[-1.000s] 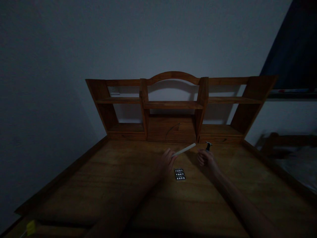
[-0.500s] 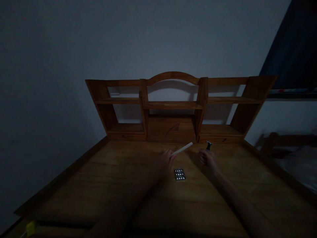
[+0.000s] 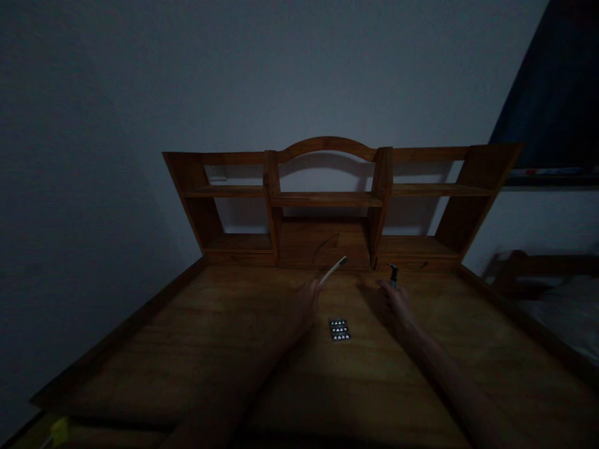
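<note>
The scene is dim. My left hand (image 3: 306, 300) is closed on a pale thin stick-like tool (image 3: 333, 270) that points up and right toward the wooden hutch (image 3: 327, 199). My right hand (image 3: 393, 299) is closed on a small dark object (image 3: 393, 273) with a dark tip that sticks up above the fingers. Between my two hands, flat on the wooden desk (image 3: 187, 337), lies a small dark card (image 3: 339, 329) with rows of pale marks. Both forearms reach in from the bottom edge.
The hutch at the back of the desk has open shelves and a closed middle panel. A raised wooden lip runs along the desk's left and right sides. A yellow object (image 3: 58, 430) sits at the bottom left. A dark curtain (image 3: 556, 93) hangs at top right.
Both hands have moved a little away from me toward the hutch. The pale stick has swung left and now points more steeply upward. The card has stayed put.
</note>
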`<state>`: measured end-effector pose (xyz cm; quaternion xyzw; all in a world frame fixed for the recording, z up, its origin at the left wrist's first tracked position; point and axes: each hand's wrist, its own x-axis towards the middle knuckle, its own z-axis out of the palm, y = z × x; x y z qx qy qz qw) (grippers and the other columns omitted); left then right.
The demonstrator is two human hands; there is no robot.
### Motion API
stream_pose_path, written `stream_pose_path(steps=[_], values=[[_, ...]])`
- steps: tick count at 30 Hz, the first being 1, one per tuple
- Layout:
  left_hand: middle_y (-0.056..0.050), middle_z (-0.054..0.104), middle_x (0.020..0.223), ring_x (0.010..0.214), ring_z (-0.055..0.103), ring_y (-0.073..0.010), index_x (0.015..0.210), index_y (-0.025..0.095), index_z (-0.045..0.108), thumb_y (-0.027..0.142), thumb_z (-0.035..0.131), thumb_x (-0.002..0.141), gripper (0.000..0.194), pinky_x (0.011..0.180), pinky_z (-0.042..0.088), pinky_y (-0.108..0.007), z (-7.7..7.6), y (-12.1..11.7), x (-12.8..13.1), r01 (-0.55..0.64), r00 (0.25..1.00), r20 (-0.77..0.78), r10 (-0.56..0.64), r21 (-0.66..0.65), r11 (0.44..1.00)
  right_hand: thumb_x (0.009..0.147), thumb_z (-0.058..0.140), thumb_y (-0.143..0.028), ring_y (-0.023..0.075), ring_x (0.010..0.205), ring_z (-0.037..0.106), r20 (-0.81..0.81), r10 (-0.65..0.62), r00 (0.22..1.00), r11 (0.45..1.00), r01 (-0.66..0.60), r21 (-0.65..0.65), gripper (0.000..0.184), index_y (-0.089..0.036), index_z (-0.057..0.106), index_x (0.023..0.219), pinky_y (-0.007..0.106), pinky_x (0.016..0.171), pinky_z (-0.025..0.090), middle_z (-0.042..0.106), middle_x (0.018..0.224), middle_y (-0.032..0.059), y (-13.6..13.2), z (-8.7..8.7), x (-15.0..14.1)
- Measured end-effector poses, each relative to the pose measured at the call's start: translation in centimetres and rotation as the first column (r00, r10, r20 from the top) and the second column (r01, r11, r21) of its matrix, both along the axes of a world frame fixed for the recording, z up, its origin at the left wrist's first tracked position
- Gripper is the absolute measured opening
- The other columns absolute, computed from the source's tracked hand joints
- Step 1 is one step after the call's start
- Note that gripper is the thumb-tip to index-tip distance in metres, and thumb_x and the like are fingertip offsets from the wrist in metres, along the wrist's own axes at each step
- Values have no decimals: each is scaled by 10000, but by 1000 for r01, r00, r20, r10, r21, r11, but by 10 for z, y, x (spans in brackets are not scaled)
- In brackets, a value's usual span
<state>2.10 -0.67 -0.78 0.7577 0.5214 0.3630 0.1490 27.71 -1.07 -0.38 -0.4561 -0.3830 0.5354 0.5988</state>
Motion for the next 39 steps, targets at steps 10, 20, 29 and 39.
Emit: stream_pose_path(steps=[10, 20, 29, 39], values=[[-40, 663, 1043, 949, 622, -148, 1108, 211, 573, 280, 251, 981, 353, 890, 496, -310, -15, 9, -3, 44, 999, -35, -40, 114, 992, 748, 621, -456, 106, 397, 345, 418, -306, 855, 952, 270, 146, 359, -204, 468, 543, 243, 364, 212, 389, 441, -39, 7, -1, 15], [-94, 616, 1175, 1092, 572, -173, 1164, 167, 554, 209, 290, 951, 342, 978, 442, -334, 9, 11, -21, 113, 939, -341, -47, 177, 978, 817, 514, -364, 200, 620, 573, 868, -293, 400, 941, -43, 337, 262, -161, 678, 789, 257, 535, 318, 651, 682, 58, 2, -6, 12], [-74, 642, 986, 882, 600, -183, 994, 178, 599, 237, 351, 927, 263, 807, 450, -285, 32, -8, -40, -65, 925, -369, 93, 89, 994, 838, 525, -367, 192, 632, 581, 889, -317, 329, 932, -64, 357, 252, -172, 653, 741, 252, 550, 301, 657, 691, 73, -4, -6, 9], [-78, 660, 926, 844, 614, -186, 960, 164, 619, 227, 385, 908, 248, 745, 435, -269, 32, -14, -68, -107, 924, -361, 127, 75, 991, 838, 526, -362, 206, 671, 595, 904, -315, 290, 934, -74, 349, 243, -176, 665, 769, 261, 557, 296, 676, 729, 79, -2, -8, 12]])
